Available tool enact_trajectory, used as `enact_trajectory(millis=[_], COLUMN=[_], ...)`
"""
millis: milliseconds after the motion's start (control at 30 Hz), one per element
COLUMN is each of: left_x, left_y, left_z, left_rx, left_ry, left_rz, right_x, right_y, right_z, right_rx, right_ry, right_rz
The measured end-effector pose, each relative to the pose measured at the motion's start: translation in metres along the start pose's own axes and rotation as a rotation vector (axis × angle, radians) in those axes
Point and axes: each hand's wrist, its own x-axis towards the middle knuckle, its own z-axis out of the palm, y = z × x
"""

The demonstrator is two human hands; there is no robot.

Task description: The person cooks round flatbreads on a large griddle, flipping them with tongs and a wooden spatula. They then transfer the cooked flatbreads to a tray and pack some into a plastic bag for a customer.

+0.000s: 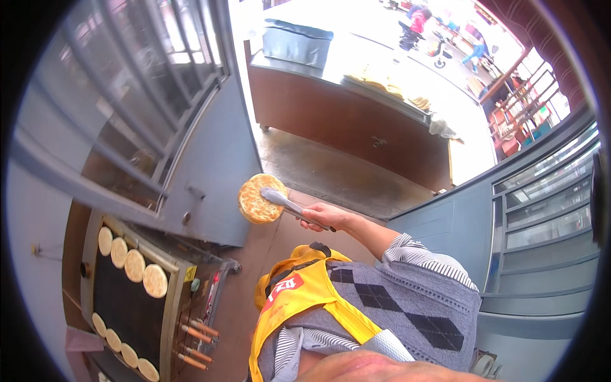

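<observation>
My right hand (319, 217) is closed around a pair of metal tongs (291, 204), arm stretched forward. The tongs' jaws grip a round flatbread (257, 203) with a browned, mottled top. Its edge looks thick, and I cannot tell whether a second one lies beneath. The bread hangs in the air above the tiled floor, near the edge of a grey-blue metal door (210, 157). My left hand is out of view. I wear a yellow apron (291, 296) bearing writing.
At lower left, a dark griddle (129, 310) carries two rows of round flatbreads (135, 265); wooden-looking handles (198, 333) stick out from its side. Beyond the doorway stands a brown-fronted counter (334, 114) with a lidded bin (297, 45) and piled breads (374, 82). People are in the street outside.
</observation>
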Motion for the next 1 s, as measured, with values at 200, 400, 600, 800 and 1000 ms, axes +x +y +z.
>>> enact_trajectory(millis=[200,400,600,800,1000], left_x=[0.03,0.078,0.132,0.192,0.183], left_y=[0.1,0.238,0.339,0.464,0.648], left_z=[0.075,0.106,0.184,0.326,0.475], left_rx=[0.253,0.359,0.526,0.817,0.601], left_ry=[-0.241,-0.3,-0.274,-0.587,-0.535], left_rz=[0.11,0.234,0.094,0.586,0.483], right_x=[-0.011,-0.018,-0.008,-0.035,-0.06], right_y=[-0.012,0.006,0.032,-0.022,-0.077], right_z=[-0.075,-0.145,-0.224,-0.317,-0.445], right_rx=[0.169,0.368,0.529,0.616,0.626], right_ry=[0.09,0.234,0.508,0.909,1.238], right_rz=[-0.016,-0.029,-0.089,-0.092,-0.219])
